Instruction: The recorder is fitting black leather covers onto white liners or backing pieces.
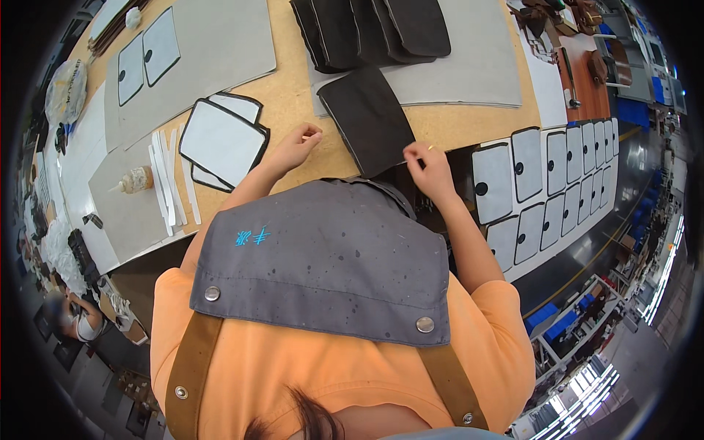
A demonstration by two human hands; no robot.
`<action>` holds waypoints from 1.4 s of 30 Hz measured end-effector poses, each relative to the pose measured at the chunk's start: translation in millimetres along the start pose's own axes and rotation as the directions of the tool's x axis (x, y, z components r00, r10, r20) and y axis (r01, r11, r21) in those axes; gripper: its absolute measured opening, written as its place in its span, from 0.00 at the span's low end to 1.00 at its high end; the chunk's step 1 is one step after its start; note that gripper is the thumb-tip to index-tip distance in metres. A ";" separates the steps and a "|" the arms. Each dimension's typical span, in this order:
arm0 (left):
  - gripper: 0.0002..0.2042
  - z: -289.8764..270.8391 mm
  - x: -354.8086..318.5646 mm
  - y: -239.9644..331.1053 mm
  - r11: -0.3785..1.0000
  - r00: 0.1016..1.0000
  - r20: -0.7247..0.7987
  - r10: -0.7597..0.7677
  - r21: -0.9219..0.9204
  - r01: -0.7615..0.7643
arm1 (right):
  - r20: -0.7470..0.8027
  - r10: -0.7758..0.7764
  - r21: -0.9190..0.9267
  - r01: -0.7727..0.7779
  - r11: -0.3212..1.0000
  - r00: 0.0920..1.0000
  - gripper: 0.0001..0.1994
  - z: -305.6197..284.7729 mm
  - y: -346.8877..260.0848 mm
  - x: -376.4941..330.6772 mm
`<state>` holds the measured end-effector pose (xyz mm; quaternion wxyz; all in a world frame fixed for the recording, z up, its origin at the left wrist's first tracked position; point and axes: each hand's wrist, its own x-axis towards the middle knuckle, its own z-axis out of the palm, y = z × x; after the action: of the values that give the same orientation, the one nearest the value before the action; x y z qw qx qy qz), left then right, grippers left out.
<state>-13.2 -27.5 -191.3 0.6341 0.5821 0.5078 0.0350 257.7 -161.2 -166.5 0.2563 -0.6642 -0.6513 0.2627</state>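
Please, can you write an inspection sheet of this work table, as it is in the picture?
Surface: wooden table, partly covered by grey sheets.
Job's things: dark panel flat on the table; right hand pinches a thin stick at its near edge; left hand rests just left of it.
Clutter: stack of dark panels; black-edged white panels; white strips; glue bottle lying down; rows of white panels at right.
Grippers: both hands bare, fingers pinched.
Cables: nothing seen.
Surroundings: workshop floor and shelves; another person at lower left.
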 end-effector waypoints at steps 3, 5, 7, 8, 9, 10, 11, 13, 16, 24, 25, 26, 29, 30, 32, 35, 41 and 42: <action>0.12 20.8 19.1 -13.3 0.998 0.997 0.053 -0.051 -0.032 0.052 | -0.203 0.224 0.178 -0.189 0.966 0.953 0.11 17.6 26.4 33.8; 0.12 36.7 32.0 -26.4 0.996 0.999 0.041 0.032 -0.090 -0.029 | -0.286 0.272 0.190 -0.224 0.956 0.919 0.14 42.5 51.9 52.2; 0.12 48.5 39.5 -24.2 0.988 0.994 0.100 0.034 -0.154 -0.018 | -0.158 0.374 0.341 -0.305 0.889 0.914 0.17 62.0 64.5 68.4; 0.14 58.6 40.5 -29.3 0.960 0.994 0.015 0.109 -0.261 -0.101 | -0.178 0.356 0.290 -0.297 0.910 0.917 0.17 66.1 61.6 69.3; 0.14 59.4 40.7 -22.8 0.959 0.994 0.011 0.110 -0.262 -0.103 | -0.197 0.339 0.238 -0.291 0.927 0.920 0.17 66.4 53.1 70.8; 0.13 57.7 35.6 -11.9 0.982 0.998 0.066 0.016 -0.191 -0.003 | -0.193 0.322 0.239 -0.274 0.932 0.927 0.14 66.8 49.2 68.9; 0.12 57.6 32.4 -5.2 0.989 0.990 0.115 -0.081 -0.116 0.094 | -0.191 0.318 0.238 -0.271 0.933 0.929 0.14 63.0 47.5 66.3; 0.13 56.8 21.4 8.5 0.996 0.988 0.152 -0.039 -0.077 0.051 | -0.160 0.180 0.254 -0.136 0.958 0.971 0.12 53.4 43.2 57.7; 0.13 50.7 0.8 62.3 0.875 0.949 0.287 -0.133 0.483 -0.023 | -0.138 0.217 0.284 -0.171 0.943 0.966 0.10 42.0 54.5 50.8; 0.30 95.4 87.1 42.4 0.218 0.782 0.240 0.575 0.877 -0.429 | 0.010 0.398 0.425 -0.365 0.829 0.917 0.09 55.7 87.7 61.0; 0.34 97.0 90.9 39.2 0.167 0.804 0.236 0.546 0.910 -0.380 | 0.018 0.401 0.424 -0.370 0.826 0.916 0.09 56.5 86.3 61.4; 0.35 97.4 89.3 33.0 0.175 0.810 0.203 0.551 0.921 -0.350 | -0.010 0.397 0.428 -0.355 0.831 0.918 0.09 57.5 84.7 62.1; 0.35 92.4 65.8 30.2 0.199 0.900 0.098 0.424 0.960 -0.198 | -0.044 0.417 0.428 -0.360 0.829 0.908 0.09 52.2 79.5 61.2; 0.36 88.0 53.4 29.3 0.166 0.915 0.070 0.396 0.975 -0.146 | -0.051 0.426 0.419 -0.368 0.830 0.903 0.09 51.1 77.7 60.7; 0.35 75.5 33.3 24.5 0.211 0.942 -0.016 0.335 0.976 -0.059 | -0.054 0.416 0.402 -0.361 0.841 0.908 0.09 53.3 81.0 63.1; 0.31 47.0 16.3 15.1 0.295 0.929 -0.150 0.338 0.954 0.047 | -0.083 0.409 0.433 -0.337 0.836 0.909 0.09 54.7 86.9 56.5; 0.22 2.2 -2.7 -2.2 0.683 0.921 -0.218 0.323 0.727 -0.067 | -0.183 0.338 0.385 -0.249 0.889 0.923 0.09 21.6 73.4 38.6; 0.21 5.3 -3.9 5.2 0.823 0.963 -0.193 0.189 0.566 -0.048 | -0.169 0.367 0.350 -0.293 0.890 0.915 0.09 11.9 67.3 36.2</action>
<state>-8.6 -32.0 -186.0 0.3676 0.7632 0.5314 -0.0046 299.3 -126.4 -221.6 0.3849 -0.7416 -0.4429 0.3250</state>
